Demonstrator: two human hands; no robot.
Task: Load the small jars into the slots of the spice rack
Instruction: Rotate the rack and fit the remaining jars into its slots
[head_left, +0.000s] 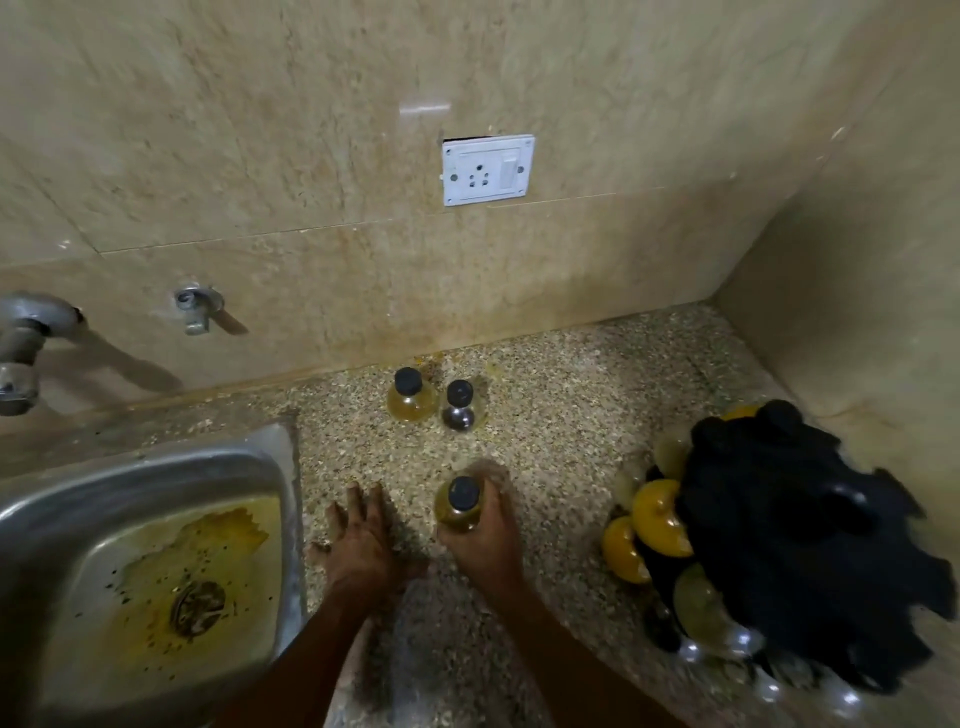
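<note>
At six o'clock two forearms rise onto the speckled counter (545, 447). The left hand (358, 545) lies flat on the stone with its fingers spread, just beside the steel sink (280, 467), whose raised rim runs along the counter's edge at eight o'clock; the basin is stained yellow around its drain. The right hand (483, 530) curls round a small jar (460, 506) with a black cap and yellowish contents; motion blur hides whether the jar's base touches the counter. At three to four o'clock the black spice rack (789, 545) stands near the side wall, round jars of yellow and pale contents seated around its lower left side; the slots themselves are too dark to tell apart. Bare stone lies between the held jar and the rack. Further off, at twelve o'clock, two more black-capped jars stand touching near the back wall: a yellowish jar (410, 400) and a dark jar (460, 408). Above them a white socket plate (488, 170) sits on the tiled wall; at ten o'clock a tap (26, 343) overhangs the sink.
</note>
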